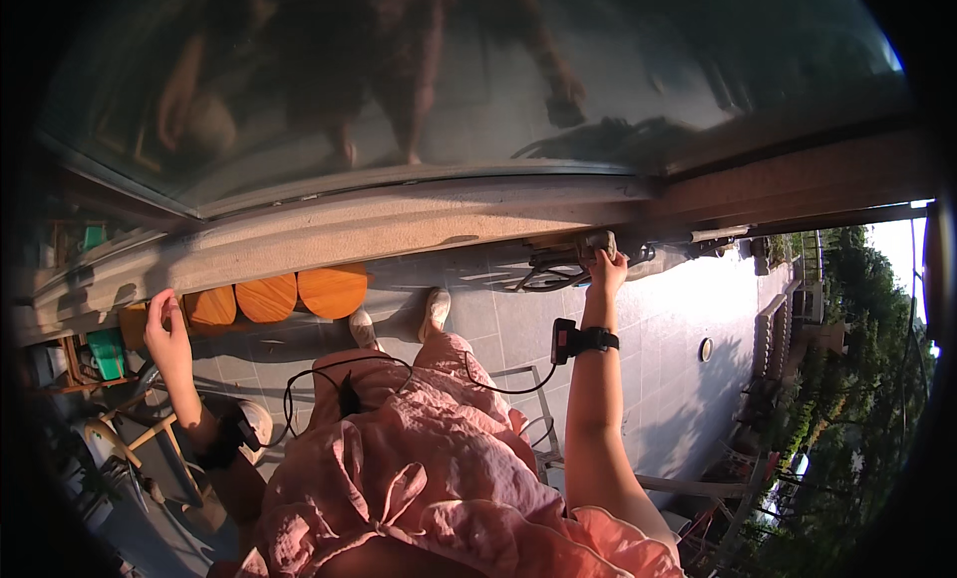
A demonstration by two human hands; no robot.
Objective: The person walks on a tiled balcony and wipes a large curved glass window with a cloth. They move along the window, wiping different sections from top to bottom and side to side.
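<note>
My right hand grips a small greyish-beige object, too small to name surely, at the lower edge of the pale window ledge. At the ledge's left end is my left hand, raised, with its fingers loosely apart and nothing in them. Whether its fingertips touch the ledge I cannot tell. Above the ledge, a large window pane reflects my body and both arms.
Several stools with round wooden tops stand below the ledge. Black hoses or cables lie near my right hand. A metal frame rests on the tiled floor. At left are a green container and bamboo-like poles.
</note>
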